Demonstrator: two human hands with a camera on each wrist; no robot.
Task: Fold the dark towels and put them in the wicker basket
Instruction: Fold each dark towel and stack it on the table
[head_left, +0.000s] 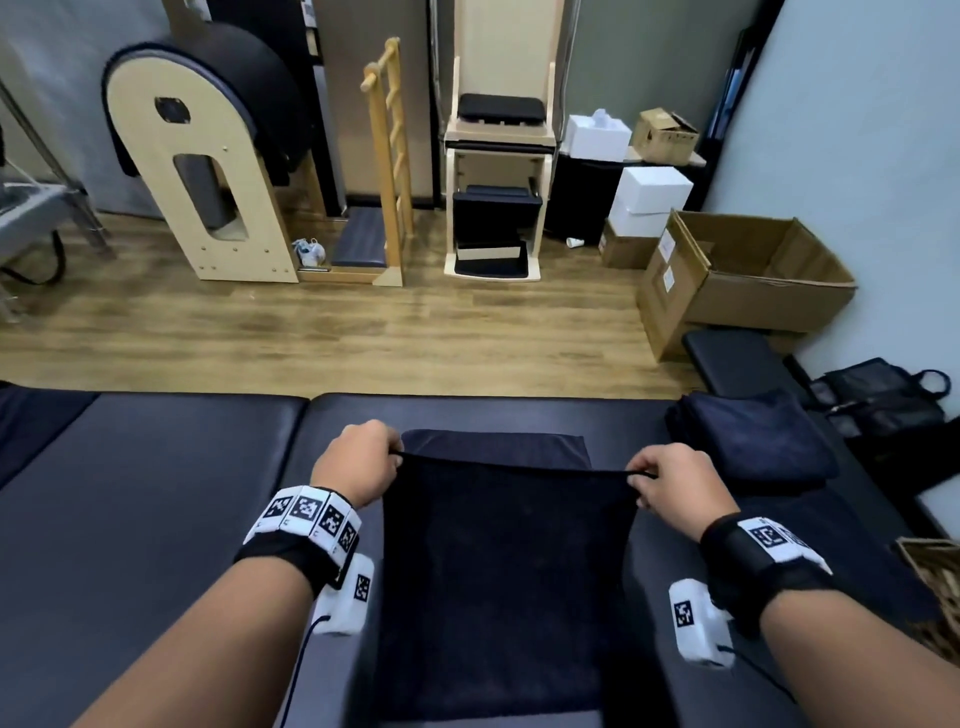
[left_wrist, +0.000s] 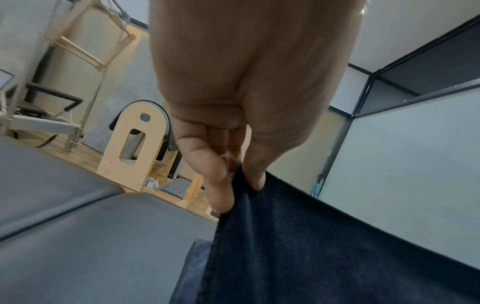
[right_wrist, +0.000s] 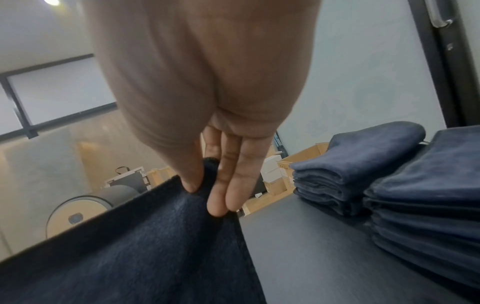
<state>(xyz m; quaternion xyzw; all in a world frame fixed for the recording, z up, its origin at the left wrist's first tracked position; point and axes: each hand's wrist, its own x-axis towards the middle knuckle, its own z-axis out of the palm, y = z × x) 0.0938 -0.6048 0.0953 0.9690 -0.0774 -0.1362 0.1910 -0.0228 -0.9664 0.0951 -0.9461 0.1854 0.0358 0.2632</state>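
**While you are folding, watch both corners**

While you are holding the towel (head_left: 498, 561) up by its two top corners, the main risk is losing one of them. Your left hand (head_left: 358, 462) is pinching the left corner between thumb and curled fingers, and your right hand (head_left: 670, 483) is pinching the right corner the same way; both grips are small, closed on just the hem. The top edge is stretching taut between them above the bench (head_left: 156, 493), with the far part of the cloth already lying flat on the padding and the near part hanging toward you. If one pinch is slipping, that side is likely dropping and the fold is coming out skewed. If your hands are travelling unevenly, the edges probably are not meeting squarely. Pulling too hard could also drag the flat far part out of place.

Folded towels (head_left: 748, 441) are sitting in stacks to the right on the bench, near your right hand, so a wide swing could knock them.

The basket (head_left: 935, 582) is showing only at the near right edge; you cannot tell what is in it. On the floor at far right, a cardboard box (head_left: 769, 275) is standing open, apparently empty.
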